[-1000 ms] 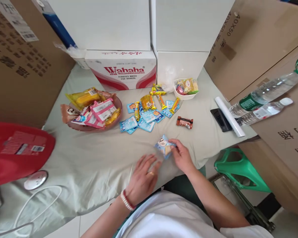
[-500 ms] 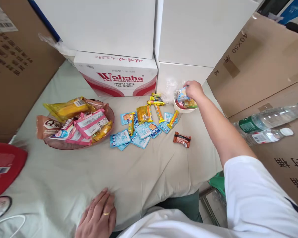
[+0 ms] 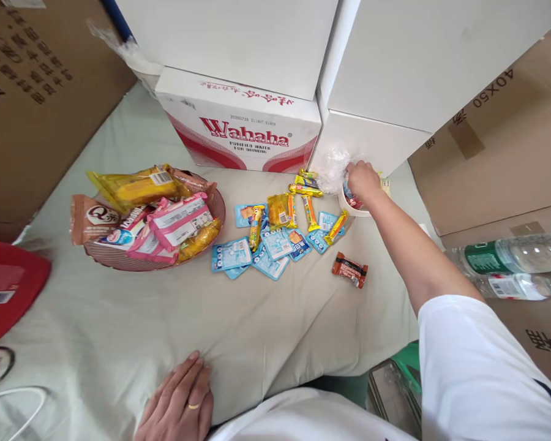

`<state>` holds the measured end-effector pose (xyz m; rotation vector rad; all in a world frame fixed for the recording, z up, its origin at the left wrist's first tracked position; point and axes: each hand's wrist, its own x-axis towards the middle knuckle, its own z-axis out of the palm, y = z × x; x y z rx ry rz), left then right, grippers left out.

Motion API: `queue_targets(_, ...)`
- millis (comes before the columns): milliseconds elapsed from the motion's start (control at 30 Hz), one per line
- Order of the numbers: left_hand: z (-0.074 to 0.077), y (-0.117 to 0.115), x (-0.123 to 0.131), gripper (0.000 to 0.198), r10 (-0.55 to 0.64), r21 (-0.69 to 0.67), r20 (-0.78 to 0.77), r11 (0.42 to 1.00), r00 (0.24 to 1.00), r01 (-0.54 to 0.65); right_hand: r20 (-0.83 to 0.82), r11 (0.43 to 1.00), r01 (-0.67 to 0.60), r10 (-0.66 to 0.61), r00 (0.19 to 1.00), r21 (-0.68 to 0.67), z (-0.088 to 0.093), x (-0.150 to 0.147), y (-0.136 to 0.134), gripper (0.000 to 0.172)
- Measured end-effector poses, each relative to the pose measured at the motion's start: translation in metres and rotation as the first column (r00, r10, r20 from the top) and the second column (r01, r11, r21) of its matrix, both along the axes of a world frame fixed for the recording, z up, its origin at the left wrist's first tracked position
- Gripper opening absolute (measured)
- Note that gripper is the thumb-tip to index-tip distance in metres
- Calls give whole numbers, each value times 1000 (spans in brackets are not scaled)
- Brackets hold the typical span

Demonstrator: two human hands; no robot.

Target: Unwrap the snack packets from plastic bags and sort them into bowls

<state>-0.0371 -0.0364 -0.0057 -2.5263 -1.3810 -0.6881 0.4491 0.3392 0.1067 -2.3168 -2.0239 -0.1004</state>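
Note:
My left hand [image 3: 177,401], with a ring on one finger, lies flat on the pale green cloth [image 3: 174,318] near the front edge, holding nothing. My right hand [image 3: 363,181] reaches over a small white bowl [image 3: 359,211] of wrapped snacks at the back right. Its fingers curl down into the bowl, and what they grip is hidden. Left of the bowl lie several blue packets [image 3: 275,242], several small yellow-wrapped sticks [image 3: 310,213] and an amber packet [image 3: 280,210]. A brown-wrapped snack [image 3: 349,269] lies apart, in front of the bowl.
On the left, an oval basket [image 3: 119,262] holds larger snack packs. Behind stand a Wahaha carton [image 3: 243,135] and white boxes [image 3: 376,55]. Crumpled clear plastic [image 3: 333,168] touches the bowl area. Plastic bottles [image 3: 509,256] are at right, a red object [image 3: 13,288] at left.
The view has shifted, so the scene sits differently. My right hand has gone lower into the bowl, and the blue packet seen at its fingers no longer shows. My left hand stays in place.

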Motion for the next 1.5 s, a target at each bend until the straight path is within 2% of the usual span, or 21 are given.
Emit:
queue_targets(100, -2, -1, -1, 31, 9, 4, 2, 1000, 1000, -9, -54, 990, 142, -141, 989, 19, 25, -12, 7, 27)
queue_targets(167, -2, -1, -1, 32, 11, 9, -4, 1000, 1000, -11, -79, 974, 203, -196, 977, 104, 45, -23, 13, 33)
queue_targets(267, -1, -1, -1, 31, 9, 12, -4, 1000, 1000, -9, -85, 945, 157, -138, 987, 287, 63, -41, 17, 46)
queue_targets(333, 0, -1, -1, 30, 3, 6, 6, 1000, 1000, -3, -24, 949, 12, -5, 1000, 314, 59, -54, 20, 43)
queue_targets(433, 2, 0, 0, 28, 1, -16, 26, 1000, 1000, 0, 94, 961, -216, 202, 975, 173, 34, -70, 25, 34)
queue_targets(533, 9, 0, -1, 26, 7, -94, 101, 996, 995, 3, 91, 968, -235, 227, 970, 87, 12, -80, 23, 34)
queue_targets(600, 17, -2, -1, 22, 58, -175, 207, 984, 977, -21, 29, 970, -200, 198, 980, 138, 9, -84, 10, 35)
queue_targets(700, 32, 0, 1, 20, 193, -270, 365, 958, 911, -95, -168, 929, -106, 174, 970, 354, 20, -86, -32, 29)
queue_targets(767, 44, 9, 10, 19, 238, -351, 482, 934, 843, -62, -388, 880, -5, 215, 897, 475, 29, -86, -70, 23)
queue_targets(800, 50, 18, 18, 17, 259, -419, 555, 908, 791, -3, -517, 867, 55, 242, 821, 494, 31, -87, -90, 20)
queue_targets(833, 55, 28, 28, 15, 297, -500, 628, 862, 720, 81, -650, 872, 118, 257, 715, 475, 30, -90, -111, 18)
queue_targets(867, 60, 41, 39, 17, 366, -591, 685, 785, 630, 186, -773, 892, 175, 248, 584, 418, 27, -93, -132, 19)
queue_targets(933, 70, 68, 67, 36, 585, -731, 682, 530, 439, 430, -935, 940, 232, 174, 309, 251, 14, -106, -173, 23)
queue_targets(1000, 78, 92, 96, 58, 767, -686, 574, 256, 289, 681, -986, 970, 217, 80, 149, 111, -4, -125, -211, 25)
queue_targets(1067, 82, 104, 120, 71, 857, -560, 461, 80, 229, 825, -987, 983, 174, 24, 158, 52, -22, -147, -247, 25)
queue_targets(1133, 81, 105, 137, 75, 881, -499, 406, -9, 242, 867, -969, 994, 98, 19, 246, 45, -37, -166, -275, 24)
queue_targets(1200, 73, 100, 143, 70, 878, -521, 401, -15, 260, 853, -949, 999, 5, 45, 311, 48, -46, -176, -291, 26)
queue_targets(1233, 67, 97, 143, 65, 876, -550, 408, 9, 259, 835, -945, 999, -31, 49, 323, 41, -48, -177, -294, 26)
queue_targets(1300, 56, 94, 137, 57, 870, -621, 428, 87, 244, 779, -955, 996, -93, 20, 297, -8, -46, -168, -291, 28)
queue_targets(1400, 49, 96, 122, 56, 870, -708, 450, 208, 203, 675, -977, 973, -202, -72, 200, -113, -34, -143, -271, 38)
queue_targets(1500, 51, 105, 110, 56, 864, -723, 491, 333, 111, 605, -980, 984, -136, -89, 178, -114, -23, -128, -254, 39)
